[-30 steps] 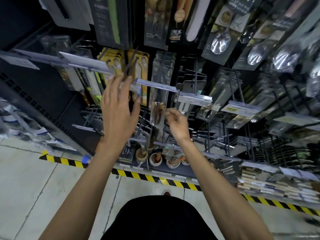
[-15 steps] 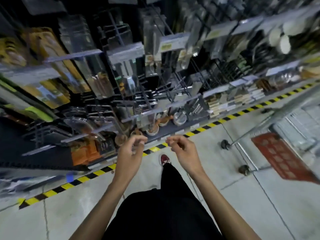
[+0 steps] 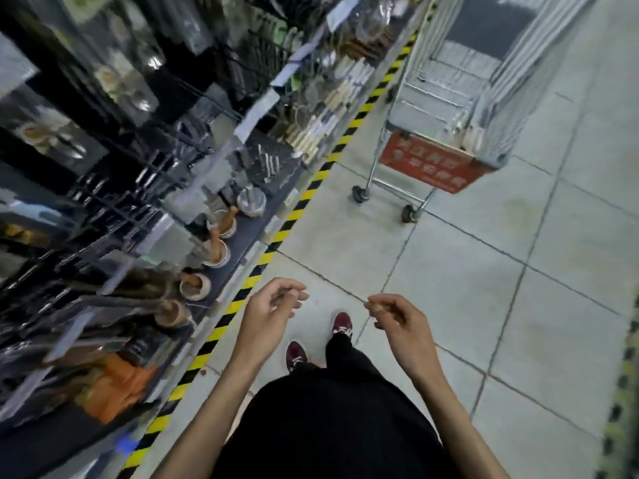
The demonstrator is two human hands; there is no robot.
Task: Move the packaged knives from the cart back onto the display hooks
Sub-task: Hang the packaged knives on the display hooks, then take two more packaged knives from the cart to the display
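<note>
The head view is blurred by motion. My left hand [image 3: 269,318] and my right hand [image 3: 397,323] hang in front of me over the floor, fingers loosely curled, holding nothing. The metal shopping cart [image 3: 449,108] with a red panel on its near end stands ahead on the right, well beyond both hands; what lies inside it is too blurred to make out. The display rack [image 3: 138,167] with hooks and hanging packaged utensils fills the left side. No single packaged knife can be picked out.
A yellow-and-black hazard stripe [image 3: 294,212] runs along the foot of the rack. Wooden mortars with pestles [image 3: 216,250] stand on the lowest shelf. Grey floor tiles [image 3: 484,288] stretch between me and the cart. My feet in red shoes [image 3: 340,324] are below.
Both hands have left the display hooks and dropped to waist height with nothing in them. The view has swung right, from the rack toward the cart.
</note>
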